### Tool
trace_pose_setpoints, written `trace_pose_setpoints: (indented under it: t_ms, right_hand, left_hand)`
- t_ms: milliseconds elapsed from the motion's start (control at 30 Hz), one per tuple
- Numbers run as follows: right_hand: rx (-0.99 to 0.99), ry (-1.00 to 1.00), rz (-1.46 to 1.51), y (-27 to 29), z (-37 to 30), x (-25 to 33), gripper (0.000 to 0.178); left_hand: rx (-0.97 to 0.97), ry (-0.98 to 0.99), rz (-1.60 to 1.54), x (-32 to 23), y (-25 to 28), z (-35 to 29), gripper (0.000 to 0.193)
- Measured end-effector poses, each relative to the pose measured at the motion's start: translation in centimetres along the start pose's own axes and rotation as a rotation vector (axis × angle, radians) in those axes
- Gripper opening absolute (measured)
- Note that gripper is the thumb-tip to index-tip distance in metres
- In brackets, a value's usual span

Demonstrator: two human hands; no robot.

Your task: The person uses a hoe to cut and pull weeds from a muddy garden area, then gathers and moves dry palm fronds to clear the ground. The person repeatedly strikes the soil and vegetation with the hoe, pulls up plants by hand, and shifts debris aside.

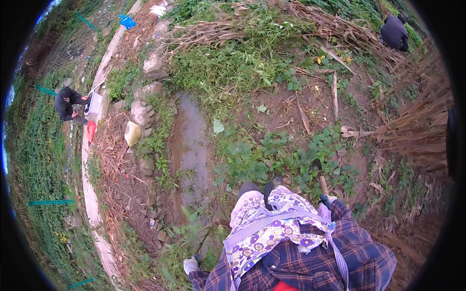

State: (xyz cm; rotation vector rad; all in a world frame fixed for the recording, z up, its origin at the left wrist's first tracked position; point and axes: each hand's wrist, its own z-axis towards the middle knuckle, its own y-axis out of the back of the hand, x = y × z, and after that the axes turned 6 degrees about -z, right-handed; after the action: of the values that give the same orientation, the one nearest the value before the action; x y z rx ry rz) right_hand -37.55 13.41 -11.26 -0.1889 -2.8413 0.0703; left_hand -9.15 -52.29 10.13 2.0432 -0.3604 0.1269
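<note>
At the lower edge, left of my body, my left hand (191,265) in a pale glove is closed on a leafy weed stalk (206,238). Its leaves spread out beyond the hand over the ground. On the other side, by my hip, my right hand (328,199) wears a dark-and-light glove and grips a sickle (323,185) by its short wooden handle. The tool's dark blade (316,165) points away from me, among low green leaves (310,160); its exact shape is hard to make out.
A narrow water-filled ditch (190,145) runs ahead on the left, beside stones (141,111) and a pale concrete strip (94,203). Dry corn stalks (417,126) stand at right. One person (68,103) is by the strip, another (394,33) crouches far right.
</note>
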Motion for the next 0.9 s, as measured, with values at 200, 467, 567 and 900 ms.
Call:
trace_pose_setpoints:
  t_ms: [200,467,567,900]
  right_hand:
    - [-0.108,-0.004,0.203,0.2,-1.1,5.1,0.015]
    - [-0.046,0.065,0.303,-3.7,3.9,13.8,0.014]
    - [-0.036,0.116,0.32,-7.7,6.2,19.9,0.013]
    - [-0.174,-0.025,0.495,-18.6,9.1,35.3,0.022]
  left_hand:
    - [-0.027,-0.275,0.229,-13.6,4.9,10.5,0.049]
    - [-0.075,-0.375,0.05,-48.5,22.3,19.5,0.041]
    - [-0.258,-0.48,0.098,-64.6,31.6,20.1,0.042]
    - [-0.731,-1.057,-0.032,-97.2,56.1,8.8,0.035]
